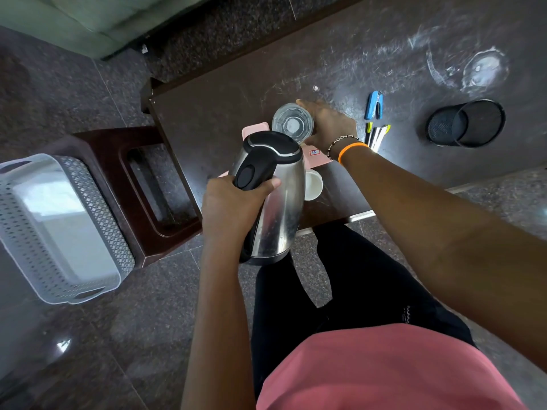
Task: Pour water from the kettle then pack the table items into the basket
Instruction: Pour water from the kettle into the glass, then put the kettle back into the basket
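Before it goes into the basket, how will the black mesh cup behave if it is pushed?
The mesh cup lies on its side on the table, so a push across its round wall would probably roll it. Its thin wire mesh suggests it is light and would slide easily. It appears empty, so probably nothing spills.

The left hand (233, 208) sits at mid-frame, forearm rising from the lower edge, fingers and thumb wrapped around a black handle. The right hand (328, 125) reaches to upper centre, arm crossing from the right edge, fingers curled around a glass.
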`<move>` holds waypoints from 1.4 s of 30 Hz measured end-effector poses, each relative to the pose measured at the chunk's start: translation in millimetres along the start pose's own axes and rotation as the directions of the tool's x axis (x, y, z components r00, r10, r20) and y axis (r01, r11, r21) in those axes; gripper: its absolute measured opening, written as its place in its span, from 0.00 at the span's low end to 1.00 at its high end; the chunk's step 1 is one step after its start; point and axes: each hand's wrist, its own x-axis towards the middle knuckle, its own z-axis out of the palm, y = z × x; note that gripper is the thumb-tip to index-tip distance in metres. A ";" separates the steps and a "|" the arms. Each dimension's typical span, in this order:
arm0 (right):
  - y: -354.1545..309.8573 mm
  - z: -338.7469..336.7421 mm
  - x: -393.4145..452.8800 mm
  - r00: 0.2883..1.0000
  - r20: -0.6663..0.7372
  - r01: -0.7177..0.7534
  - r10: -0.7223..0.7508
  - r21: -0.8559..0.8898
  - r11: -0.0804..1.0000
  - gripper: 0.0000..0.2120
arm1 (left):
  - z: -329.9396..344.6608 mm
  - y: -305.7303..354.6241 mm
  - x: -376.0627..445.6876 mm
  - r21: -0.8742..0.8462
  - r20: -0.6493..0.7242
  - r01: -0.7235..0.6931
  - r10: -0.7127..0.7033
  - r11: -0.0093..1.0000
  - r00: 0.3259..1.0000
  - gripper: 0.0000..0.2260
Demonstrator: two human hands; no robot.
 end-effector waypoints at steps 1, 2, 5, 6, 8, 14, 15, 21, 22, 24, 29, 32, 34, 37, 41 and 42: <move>0.2 0.0 0.2 1.000 -0.001 0.001 -0.001 -0.001 1.000 0.36 | -0.3 -0.2 -0.1 -0.005 -0.001 -0.001 0.000 1.000 1.000 0.15; -0.2 -0.3 -0.2 1.000 -0.003 0.004 -0.004 -0.003 1.000 0.36 | -0.4 -1.0 0.2 -0.008 -0.002 -0.005 0.005 1.000 1.000 0.15; -0.4 -0.3 -0.3 1.000 -0.009 0.008 -0.008 -0.010 1.000 0.36 | -0.8 -2.5 0.2 -0.014 -0.005 -0.018 0.018 1.000 1.000 0.16; -0.6 -0.6 -0.2 1.000 -0.012 0.005 -0.005 -0.013 1.000 0.36 | -0.5 -3.9 0.5 -0.020 -0.001 -0.024 0.024 1.000 1.000 0.16; -0.7 -0.7 -0.3 1.000 -0.007 0.002 -0.003 -0.016 1.000 0.36 | -0.6 -6.6 -0.4 -0.028 0.003 -0.034 0.034 0.999 0.999 0.15; -1.0 0.3 0.7 1.000 -0.009 -0.004 0.004 0.001 1.000 0.36 | -3.3 -21.6 -6.6 -0.062 0.025 -0.033 0.035 0.998 0.999 0.14; -0.5 0.3 -0.1 1.000 -0.009 -0.006 0.006 -0.003 1.000 0.36 | -4.0 -25.1 -9.5 -0.070 0.021 -0.035 0.037 0.997 0.999 0.15; -3.9 3.4 -2.5 1.000 -0.009 0.007 -0.007 -0.058 0.998 0.39 | -7.7 -41.4 -27.2 -0.083 -0.047 -0.097 0.093 0.992 0.995 0.20; 0.9 3.9 -5.9 1.000 -0.005 -0.003 0.003 -0.058 0.998 0.39 | -7.9 -43.9 -31.4 -0.083 -0.049 -0.117 0.113 0.990 0.992 0.20; 11.7 -0.3 -7.7 0.999 0.028 -0.029 0.031 -0.073 0.997 0.40 | -5.0 -39.9 -36.9 -0.067 -0.037 -0.118 0.115 0.991 0.993 0.21; -23.3 12.5 -27.0 0.993 -0.060 0.094 -0.104 -0.152 0.984 0.40 | -22.5 -78.6 -48.1 -0.170 -0.135 -0.160 0.138 0.972 0.981 0.22; -24.2 26.5 -54.4 0.972 -0.141 0.156 -0.188 -0.208 0.966 0.30 | -29.4 -85.2 -54.0 -0.208 -0.149 -0.176 0.146 0.962 0.978 0.21; -48.6 35.1 -72.1 0.930 -0.225 0.231 -0.292 -0.263 0.937 0.24 | -38.2 -101.0 -58.3 -0.271 -0.178 -0.164 0.118 0.949 0.977 0.18; -85.0 50.7 -98.8 0.884 -0.247 0.360 -0.396 -0.177 0.916 0.21 | -56.0 -126.9 -70.9 -0.374 -0.247 -0.184 0.093 0.909 0.964 0.18; -135.6 74.5 -124.7 0.820 -0.282 0.499 -0.498 -0.073 0.864 0.14 | -84.4 -164.7 -89.4 -0.521 -0.343 -0.206 0.018 0.828 0.939 0.14; -148.6 78.0 -129.9 0.812 -0.275 0.520 -0.514 -0.058 0.852 0.14 | -90.3 -174.3 -93.1 -0.531 -0.380 -0.224 0.007 0.817 0.925 0.13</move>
